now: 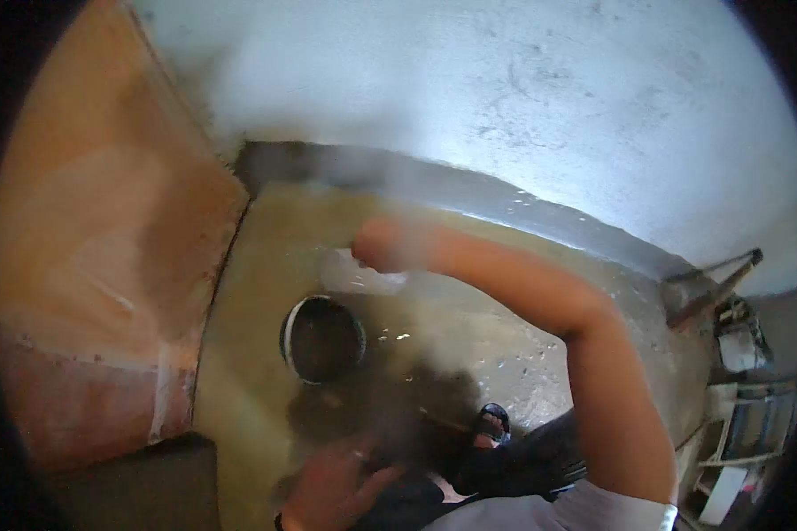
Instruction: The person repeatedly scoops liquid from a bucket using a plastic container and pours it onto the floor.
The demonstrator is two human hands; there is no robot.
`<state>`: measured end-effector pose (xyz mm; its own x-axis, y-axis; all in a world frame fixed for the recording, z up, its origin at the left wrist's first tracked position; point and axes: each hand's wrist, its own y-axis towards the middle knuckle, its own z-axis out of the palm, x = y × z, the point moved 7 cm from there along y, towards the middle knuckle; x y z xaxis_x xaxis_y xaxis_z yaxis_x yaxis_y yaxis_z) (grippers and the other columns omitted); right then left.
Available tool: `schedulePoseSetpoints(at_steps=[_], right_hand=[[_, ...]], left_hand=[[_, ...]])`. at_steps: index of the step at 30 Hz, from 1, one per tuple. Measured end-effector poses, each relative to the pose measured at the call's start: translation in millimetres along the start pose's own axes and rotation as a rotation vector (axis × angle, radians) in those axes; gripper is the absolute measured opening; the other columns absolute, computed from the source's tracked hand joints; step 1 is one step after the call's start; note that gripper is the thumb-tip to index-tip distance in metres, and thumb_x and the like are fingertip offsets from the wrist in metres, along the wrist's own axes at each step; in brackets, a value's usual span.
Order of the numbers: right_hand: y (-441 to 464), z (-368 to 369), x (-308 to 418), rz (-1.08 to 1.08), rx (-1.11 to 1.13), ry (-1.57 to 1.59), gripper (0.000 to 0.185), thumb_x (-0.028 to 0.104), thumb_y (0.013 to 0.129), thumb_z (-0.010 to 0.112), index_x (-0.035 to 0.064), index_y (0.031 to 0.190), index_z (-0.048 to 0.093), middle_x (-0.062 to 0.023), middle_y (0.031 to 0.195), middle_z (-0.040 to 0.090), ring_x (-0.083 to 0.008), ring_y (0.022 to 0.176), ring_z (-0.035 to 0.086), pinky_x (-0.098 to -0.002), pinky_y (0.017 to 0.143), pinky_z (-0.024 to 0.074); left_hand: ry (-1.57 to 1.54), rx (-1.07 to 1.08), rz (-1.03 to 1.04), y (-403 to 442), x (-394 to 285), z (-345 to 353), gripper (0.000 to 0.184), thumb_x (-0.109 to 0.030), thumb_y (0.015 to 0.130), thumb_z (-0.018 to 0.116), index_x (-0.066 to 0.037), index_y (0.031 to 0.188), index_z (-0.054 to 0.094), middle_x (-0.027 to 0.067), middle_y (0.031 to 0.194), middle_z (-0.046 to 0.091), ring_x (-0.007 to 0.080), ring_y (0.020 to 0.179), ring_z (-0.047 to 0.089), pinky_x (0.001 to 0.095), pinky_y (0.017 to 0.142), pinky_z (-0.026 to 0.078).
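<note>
My right arm reaches forward across the view, and my right hand (385, 246) is closed above the wet floor. A pale, whitish patch (359, 273) shows right beneath its fingers; I cannot tell if it is a thing in the hand or a shine on the floor. Nearest to that hand stands a dark round bucket (328, 341) with a light rim, on the floor below and to its left. Low in the view, my left hand (332, 487) is near my leg, fingers loosely apart, with nothing visible in it. A haze blurs the middle.
Wet floor (522, 363) with glints surrounds my sandalled foot (491, 425). A pale wall (505, 97) with a dark lower band rises ahead, and an orange-brown surface (106, 257) is at the left. A shelf-like rack (744, 425) with items stands at the right.
</note>
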<state>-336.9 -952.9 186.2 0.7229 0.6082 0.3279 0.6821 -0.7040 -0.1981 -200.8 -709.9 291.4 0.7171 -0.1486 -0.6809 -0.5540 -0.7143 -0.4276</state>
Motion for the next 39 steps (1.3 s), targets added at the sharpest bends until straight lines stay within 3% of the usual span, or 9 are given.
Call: schedulePoseSetpoints(at_steps=[7,10,12,16,18,20,22,27,39], right_hand=[[20.8,17.0,104.6,-0.256,0.078,-0.374,0.010,0.010,0.069,0.057,0.0111,0.063,0.064,-0.0089,0.072,0.063,-0.0238,0.068,0.061,-0.0365,0.053,0.0466],[42.5,51.7,138.4,-0.240,0.444,-0.498,0.016,0.016,0.074,0.060,0.0170,0.088,0.069,-0.0051,0.089,0.066,-0.0252,0.078,0.061,-0.0454,0.054,0.0448],[60.9,80.5,130.2,0.193,0.734,-0.344,0.018,0.020,0.072,0.063,0.0180,0.089,0.068,-0.0019,0.088,0.064,-0.0228,0.079,0.058,-0.0426,0.055,0.0403],[62.6,97.3,135.0,0.187,0.783,-0.362,0.021,0.023,0.071,0.064,0.0185,0.091,0.067,-0.0004,0.086,0.062,-0.0201,0.079,0.055,-0.0388,0.056,0.0368],[66.5,94.5,138.4,0.128,0.475,-0.266,0.022,0.022,0.071,0.064,0.0180,0.093,0.065,-0.0013,0.085,0.061,-0.0190,0.077,0.055,-0.0378,0.056,0.0369],[61.0,87.1,143.9,0.108,0.519,-0.267,0.020,0.023,0.071,0.064,0.0186,0.091,0.065,-0.0017,0.084,0.062,-0.0204,0.077,0.056,-0.0387,0.056,0.0379],[41.1,65.3,145.7,0.102,0.564,-0.277,0.019,0.024,0.071,0.064,0.0191,0.089,0.066,-0.0022,0.084,0.062,-0.0218,0.076,0.057,-0.0397,0.057,0.0388],[-23.0,21.6,140.3,-0.241,0.178,-0.373,0.010,0.016,0.071,0.060,0.0121,0.078,0.066,-0.0047,0.077,0.065,-0.0218,0.073,0.064,-0.0376,0.052,0.0460],[-85.4,40.4,82.0,-0.017,-0.267,-0.084,0.009,0.017,0.076,0.055,0.0102,0.075,0.059,-0.0064,0.065,0.060,-0.0265,0.061,0.060,-0.0396,0.053,0.0446]], left_hand=[[0.078,0.099,0.058,1.9,-16.5,2.9,0.054,-0.038,0.081,0.057,-0.004,0.121,0.046,0.0183,0.089,0.056,0.0350,0.082,0.054,0.0408,0.074,0.043],[0.091,0.014,0.153,-1.3,-15.2,2.2,0.053,-0.037,0.082,0.057,-0.004,0.121,0.047,0.0185,0.087,0.056,0.0353,0.081,0.055,0.0411,0.073,0.044],[0.039,0.024,0.077,1.0,-11.7,-1.1,0.051,-0.037,0.082,0.057,-0.003,0.119,0.048,0.0192,0.088,0.056,0.0355,0.081,0.055,0.0409,0.073,0.044],[0.191,-0.104,0.186,6.6,7.5,-5.0,0.050,-0.037,0.081,0.057,-0.001,0.114,0.053,0.0208,0.088,0.057,0.0353,0.080,0.056,0.0400,0.071,0.045],[0.113,-0.037,-0.071,18.9,28.4,-19.2,0.049,-0.038,0.079,0.058,-0.001,0.111,0.054,0.0209,0.088,0.058,0.0352,0.080,0.056,0.0398,0.071,0.045],[0.038,0.030,-0.321,25.7,58.5,-24.7,0.049,-0.039,0.078,0.058,0.000,0.108,0.056,0.0210,0.089,0.058,0.0350,0.080,0.057,0.0397,0.070,0.046],[-0.038,-0.311,-0.403,35.5,85.5,-49.2,0.045,-0.033,0.073,0.064,-0.002,0.105,0.059,0.0190,0.087,0.059,0.0352,0.078,0.057,0.0407,0.068,0.046],[0.217,-0.519,-0.131,78.7,53.4,-97.9,0.036,-0.015,0.068,0.068,-0.007,0.102,0.062,0.0118,0.094,0.056,0.0306,0.083,0.054,0.0411,0.075,0.043],[0.429,-0.586,0.298,144.6,33.6,-33.3,0.022,-0.017,0.062,0.072,-0.004,0.075,0.059,0.0092,0.084,0.051,0.0284,0.084,0.047,0.0397,0.072,0.036]])
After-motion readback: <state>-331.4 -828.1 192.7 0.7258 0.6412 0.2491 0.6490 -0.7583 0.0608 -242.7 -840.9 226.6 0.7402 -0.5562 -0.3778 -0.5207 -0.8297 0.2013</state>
